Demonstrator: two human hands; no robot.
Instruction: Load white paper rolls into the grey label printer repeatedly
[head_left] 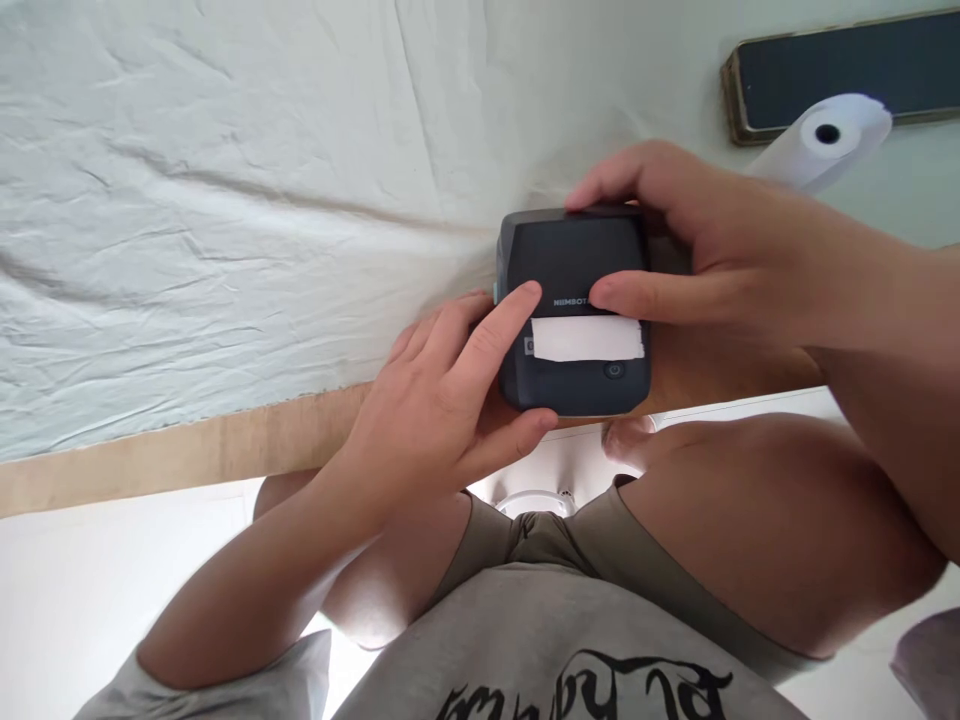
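Observation:
A dark label printer (574,250) with NIIMBOT lettering rests near the front edge of the table. From its slot a strip of white paper (589,339) sticks out, above a round power button. My left hand (435,390) grips the printer's left side, index finger on top and thumb along the near edge. With its thumb on the lid and fingers at the far edge, my right hand (697,240) grips the right side. The undersides of my fingers are hidden.
A roll of white paper (817,145) lies beyond my right wrist. Behind it is a dark-screened phone (855,75). A creased pale cloth (225,220) covers the table, whose bare wooden edge (187,455) runs along the front, above my legs.

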